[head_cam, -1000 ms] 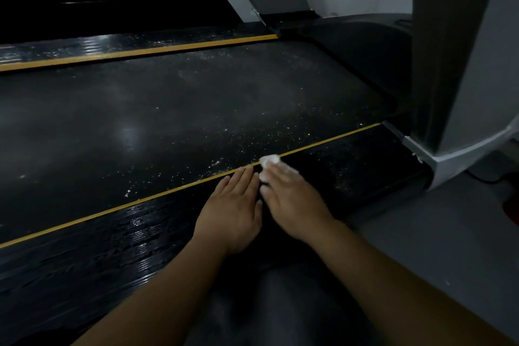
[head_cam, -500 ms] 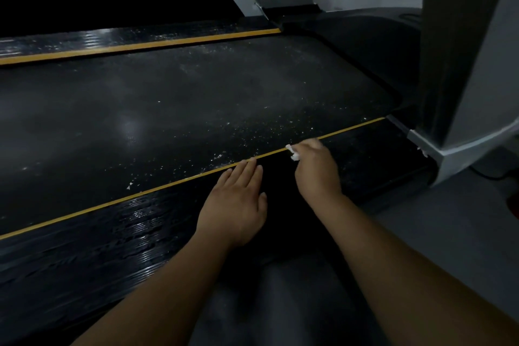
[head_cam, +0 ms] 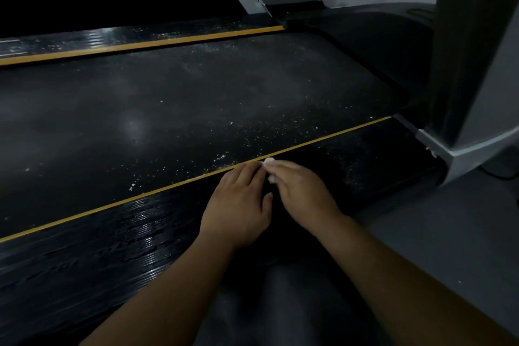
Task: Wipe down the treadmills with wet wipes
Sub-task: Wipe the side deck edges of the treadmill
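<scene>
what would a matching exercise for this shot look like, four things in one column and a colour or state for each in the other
Things
1. wet wipe
2. left hand
3. stripe along the belt edge
4. belt

Colour or state
a. yellow
b. dark, speckled with white crumbs
c. flat on the side rail, holding nothing
d. white, held by the right hand

Pairs: 1-d, 2-c, 3-a, 4-b

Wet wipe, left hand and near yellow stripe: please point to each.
wet wipe (head_cam: pixel 268 161), head view, white tip showing
left hand (head_cam: pixel 238 208), head view, back of hand
near yellow stripe (head_cam: pixel 337 135), head view, right part
</scene>
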`<state>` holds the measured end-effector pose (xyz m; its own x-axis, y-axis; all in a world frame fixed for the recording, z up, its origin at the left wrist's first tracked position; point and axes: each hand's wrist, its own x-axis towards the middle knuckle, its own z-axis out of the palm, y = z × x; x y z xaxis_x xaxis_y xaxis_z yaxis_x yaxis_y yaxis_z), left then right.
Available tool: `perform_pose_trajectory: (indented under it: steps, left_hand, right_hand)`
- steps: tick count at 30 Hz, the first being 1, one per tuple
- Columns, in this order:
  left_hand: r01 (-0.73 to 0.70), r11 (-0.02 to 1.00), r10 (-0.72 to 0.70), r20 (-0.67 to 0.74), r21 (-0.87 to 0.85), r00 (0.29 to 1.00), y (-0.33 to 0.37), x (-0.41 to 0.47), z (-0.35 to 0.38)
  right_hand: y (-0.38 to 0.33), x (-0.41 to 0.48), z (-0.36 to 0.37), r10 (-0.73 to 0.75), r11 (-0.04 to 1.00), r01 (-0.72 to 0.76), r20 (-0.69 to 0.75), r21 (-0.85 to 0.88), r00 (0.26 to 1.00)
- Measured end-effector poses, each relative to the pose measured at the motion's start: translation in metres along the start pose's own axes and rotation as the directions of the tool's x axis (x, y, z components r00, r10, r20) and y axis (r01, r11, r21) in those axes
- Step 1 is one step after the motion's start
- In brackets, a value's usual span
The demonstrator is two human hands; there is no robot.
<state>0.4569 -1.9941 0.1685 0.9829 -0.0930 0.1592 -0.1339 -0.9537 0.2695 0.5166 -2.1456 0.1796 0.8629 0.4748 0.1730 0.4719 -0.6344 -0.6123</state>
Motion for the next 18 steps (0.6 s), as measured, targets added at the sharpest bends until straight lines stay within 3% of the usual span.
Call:
perform_pose_trajectory:
  steps: [2,4,6,8,12,13,16,18]
  left_hand:
    - [0.014,1.0,-0.014,-0.009,0.004,1.0,0.0,0.0,0.0]
    - [0.022,1.0,-0.022,-0.003,0.013,1.0,0.0,0.0,0.002]
    - [0.021,1.0,-0.021,0.004,0.013,1.0,0.0,0.0,0.002]
    - [0.02,1.0,-0.02,0.005,0.016,1.0,0.0,-0.001,0.001]
    - [0.012,1.0,-0.013,-0.011,-0.006,1.0,-0.002,0.0,0.005]
    - [0.016,1.0,-0.016,-0.014,-0.004,1.0,-0.002,0.0,0.006]
    - [0.02,1.0,-0.02,-0.008,0.006,1.0,-0.001,0.002,0.005]
    - [0.01,1.0,-0.01,-0.003,0.002,1.0,-0.002,0.0,0.003]
  right_hand:
    - [0.012,-0.007,-0.016,0.073,0.997,-0.07,-0.106,0.026,0.992]
    - [0.035,0.007,-0.031,0.155,0.97,-0.189,-0.212,-0.154,0.965]
    - [0.04,0.024,-0.032,0.236,0.935,-0.283,-0.221,-0.216,0.946]
    - [0.025,0.026,-0.011,0.205,0.948,-0.23,-0.13,-0.222,0.97]
    - [0.013,-0.009,0.003,-0.068,0.955,0.062,-0.008,-0.291,0.998]
    - [0.022,-0.009,-0.005,-0.053,0.948,0.041,-0.029,-0.316,0.998]
    - [0.041,0.016,-0.024,0.182,0.885,-0.188,-0.054,-0.427,0.982]
    - [0.025,0.02,-0.011,0.15,0.879,-0.138,-0.009,-0.457,0.989]
